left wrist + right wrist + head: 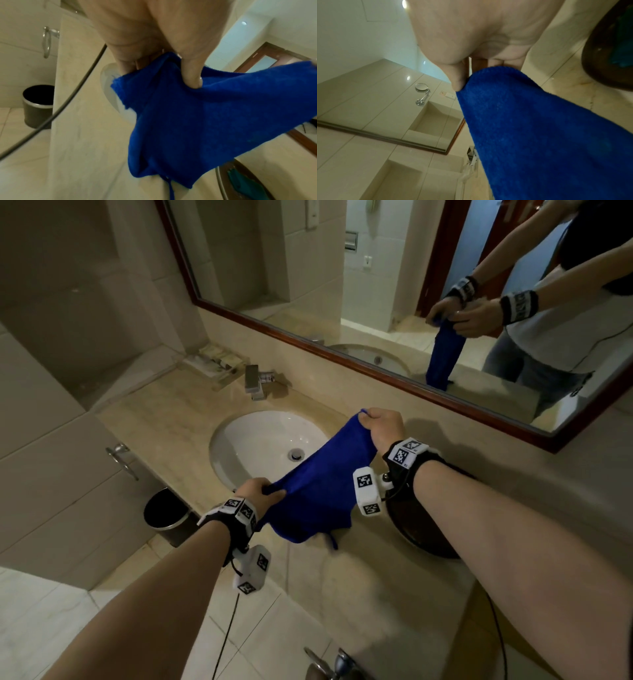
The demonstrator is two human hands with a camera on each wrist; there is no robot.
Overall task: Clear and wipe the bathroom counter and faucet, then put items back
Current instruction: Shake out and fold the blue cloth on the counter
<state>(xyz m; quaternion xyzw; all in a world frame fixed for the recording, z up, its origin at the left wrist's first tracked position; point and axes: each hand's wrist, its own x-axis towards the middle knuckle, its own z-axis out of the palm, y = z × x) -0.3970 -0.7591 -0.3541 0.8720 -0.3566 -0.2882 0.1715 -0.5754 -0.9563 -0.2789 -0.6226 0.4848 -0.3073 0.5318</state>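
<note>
A blue cloth [322,484] [197,121] [547,135] hangs stretched between both hands above the front of the beige counter [164,419]. My left hand [260,491] [163,60] pinches its near corner, thumb pressed into the fabric. Farther back, my right hand [380,426] [471,65] grips the opposite corner, raised over the right rim of the white sink [260,446]. The chrome faucet [255,383] [471,157] stands behind the sink, apart from both hands.
A clear tray of toiletries [212,362] sits at the counter's back left. A dark round tray [421,522] [248,180] with something teal in it lies under my right wrist. A mirror [411,285] spans the wall; a bin [166,513] stands on the floor.
</note>
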